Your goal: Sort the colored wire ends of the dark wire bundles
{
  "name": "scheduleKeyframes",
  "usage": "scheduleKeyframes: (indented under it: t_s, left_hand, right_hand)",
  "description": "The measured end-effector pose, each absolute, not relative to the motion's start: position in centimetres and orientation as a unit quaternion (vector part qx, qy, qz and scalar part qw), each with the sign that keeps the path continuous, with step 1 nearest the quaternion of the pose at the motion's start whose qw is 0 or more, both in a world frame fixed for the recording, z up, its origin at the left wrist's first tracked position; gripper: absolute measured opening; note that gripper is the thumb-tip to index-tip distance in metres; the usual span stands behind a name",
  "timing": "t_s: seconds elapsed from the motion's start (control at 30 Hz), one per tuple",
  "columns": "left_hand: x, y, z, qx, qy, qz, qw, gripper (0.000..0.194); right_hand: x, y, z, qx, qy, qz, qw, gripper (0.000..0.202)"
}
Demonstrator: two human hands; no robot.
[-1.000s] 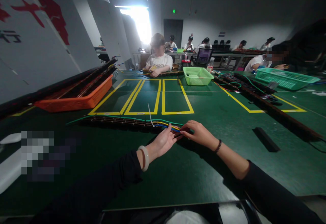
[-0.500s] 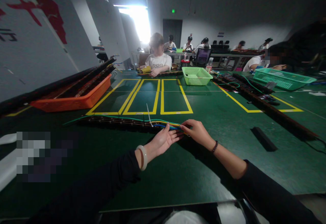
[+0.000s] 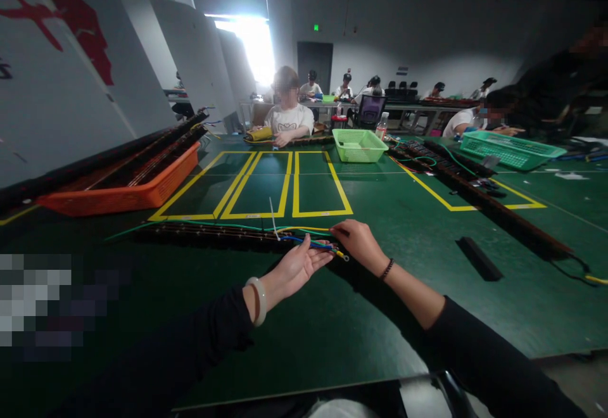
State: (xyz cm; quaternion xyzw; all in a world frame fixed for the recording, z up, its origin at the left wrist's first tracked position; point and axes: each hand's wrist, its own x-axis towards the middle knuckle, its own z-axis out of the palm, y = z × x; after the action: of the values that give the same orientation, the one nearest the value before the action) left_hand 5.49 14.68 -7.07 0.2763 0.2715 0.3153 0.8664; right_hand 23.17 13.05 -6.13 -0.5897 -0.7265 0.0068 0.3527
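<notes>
In the head view, a long dark wiring harness [image 3: 209, 232] lies across the table in front of me. A green wire [image 3: 128, 233] and a white cable tie [image 3: 272, 214] show on it. My left hand [image 3: 297, 265] is palm up at its right end, with blue wires [image 3: 317, 244] between the thumb and the outstretched fingers. A yellow ring terminal [image 3: 342, 255] pokes out beyond those fingertips. My right hand [image 3: 360, 247] pinches a yellow wire [image 3: 308, 228] just above, apart from the bunch. Its fingertips partly hide the wire's end.
An orange basket [image 3: 118, 199] holding dark harnesses stands at left. A light green basket [image 3: 360, 145] and a teal basket [image 3: 515, 151] are farther back. More harnesses [image 3: 503, 209] and a black strip [image 3: 479, 258] lie at right. A co-worker [image 3: 289, 117] sits opposite.
My right hand has drawn the yellow wire up and away from the bunch. The ring terminal has come into sight past my left fingertips. The view has shifted slightly.
</notes>
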Motion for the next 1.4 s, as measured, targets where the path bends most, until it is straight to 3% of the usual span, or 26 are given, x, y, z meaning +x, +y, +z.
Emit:
scheduleKeyframes:
  t_s: [0.2, 0.43, 0.57, 0.8, 1.0, 1.13, 1.33, 1.4]
  left_hand:
    - [5.2, 14.9, -7.0, 0.26, 0.278, 0.288, 0.879, 0.036]
    - [5.1, 14.7, -6.6, 0.251, 0.281, 0.252, 0.891, 0.049]
    - [5.1, 14.6, -6.6, 0.267, 0.286, 0.245, 0.887, 0.052]
    - [5.0, 14.4, -6.3, 0.285, 0.267, 0.247, 0.887, 0.054]
    - [5.0, 14.5, -6.5, 0.282, 0.255, 0.246, 0.892, 0.054]
    - [4.9, 14.7, -6.9, 0.286, 0.242, 0.245, 0.895, 0.054]
    - [4.8, 14.8, -7.1, 0.291, 0.238, 0.242, 0.895, 0.052]
    - [4.8, 14.8, -7.1, 0.294, 0.241, 0.239, 0.893, 0.051]
  right_hand:
    - [23.2, 12.9, -6.1, -0.553, -0.772, -0.073, 0.305, 0.017]
    - [24.0, 11.7, -5.7, -0.513, -0.812, 0.01, 0.277, 0.012]
    - [24.2, 11.8, -5.9, -0.495, -0.825, 0.013, 0.272, 0.012]
    - [24.4, 11.9, -6.2, -0.472, -0.864, -0.004, 0.174, 0.01]
    - [24.3, 11.7, -5.6, -0.473, -0.869, -0.026, 0.142, 0.017]
    - [24.1, 11.6, -5.4, -0.476, -0.865, -0.028, 0.155, 0.018]
    - [24.2, 10.8, -4.6, -0.469, -0.829, 0.006, 0.304, 0.033]
    - [24.3, 10.3, -4.2, -0.425, -0.849, 0.018, 0.313, 0.032]
